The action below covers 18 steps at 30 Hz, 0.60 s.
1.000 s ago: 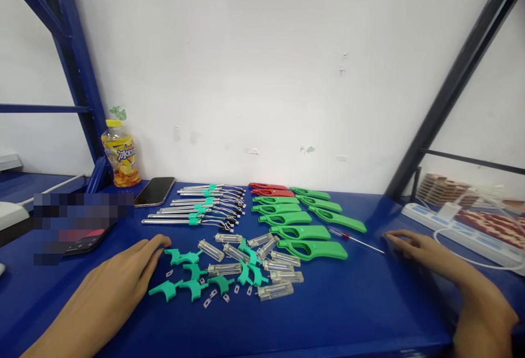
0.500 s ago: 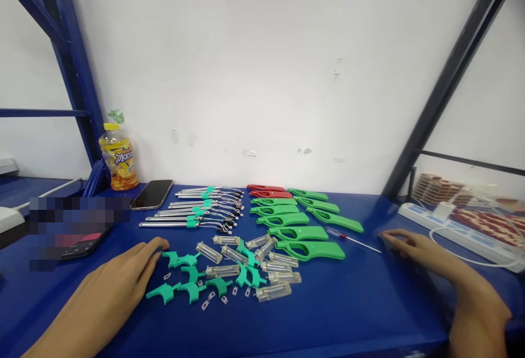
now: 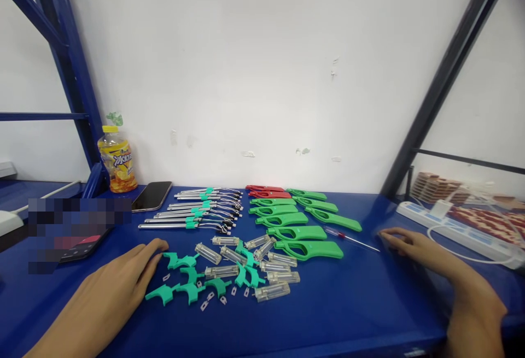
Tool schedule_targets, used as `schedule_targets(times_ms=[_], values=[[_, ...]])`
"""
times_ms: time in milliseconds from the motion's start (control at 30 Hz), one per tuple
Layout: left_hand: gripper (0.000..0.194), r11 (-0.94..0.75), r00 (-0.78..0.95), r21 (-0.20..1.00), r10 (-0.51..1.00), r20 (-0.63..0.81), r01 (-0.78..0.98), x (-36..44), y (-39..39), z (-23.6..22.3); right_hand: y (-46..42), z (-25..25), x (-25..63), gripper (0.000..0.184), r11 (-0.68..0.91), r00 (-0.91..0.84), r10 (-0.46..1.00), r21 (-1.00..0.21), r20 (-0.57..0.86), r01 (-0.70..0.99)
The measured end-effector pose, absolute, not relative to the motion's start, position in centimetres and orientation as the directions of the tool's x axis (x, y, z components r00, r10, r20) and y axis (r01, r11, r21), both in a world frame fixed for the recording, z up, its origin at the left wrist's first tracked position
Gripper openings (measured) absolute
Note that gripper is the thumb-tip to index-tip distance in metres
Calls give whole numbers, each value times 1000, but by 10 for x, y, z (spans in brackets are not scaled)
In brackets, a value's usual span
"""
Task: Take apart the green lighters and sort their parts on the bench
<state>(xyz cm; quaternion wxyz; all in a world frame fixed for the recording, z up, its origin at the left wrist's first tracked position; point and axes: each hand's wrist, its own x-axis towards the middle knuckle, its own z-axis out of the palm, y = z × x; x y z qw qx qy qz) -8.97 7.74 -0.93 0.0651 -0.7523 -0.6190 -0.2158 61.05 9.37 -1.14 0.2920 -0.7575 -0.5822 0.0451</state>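
My left hand (image 3: 115, 281) rests palm down on the blue table, thumb and forefinger stretched out, holding nothing visible. Its fingertips lie just left of several teal trigger pieces (image 3: 191, 293). My right hand (image 3: 404, 241) lies at the right, fingers loosely extended, with a thin screwdriver (image 3: 356, 241) a short way left of its fingertips. Between the hands are several clear lighter fuel tanks (image 3: 273, 291) and small pale metal clips (image 3: 210, 296). Behind them lie metal lighter tubes with wires (image 3: 168, 226), green lighter casings (image 3: 315, 249) and red casings (image 3: 268, 194).
A drink bottle (image 3: 118, 164) and a phone (image 3: 152, 196) stand and lie at the back left, with another dark device (image 3: 86, 246) nearer, partly blurred. On the right is a white power strip (image 3: 463, 232) with a cable. A white wall (image 3: 262, 74) closes off the table's back.
Both hands and the parts stay where they were. Only the camera view has shifted very slightly.
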Motion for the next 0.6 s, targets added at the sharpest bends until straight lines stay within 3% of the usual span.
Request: schedule_targets(times_ms=[100,200,600], values=[[51,-234,146,176,902,407,956,-91,78,-10,93,-7,608,28,-226,294,954,-529,48,818],[50,-231,143,184,906,397,955,-92,79,-11,93,-2,607,31,-270,291,955,-544,-50,794],[64,-169,94,204,938,334,964,-85,76,-7,96,1,612,33,-301,280,952,-558,-125,773]])
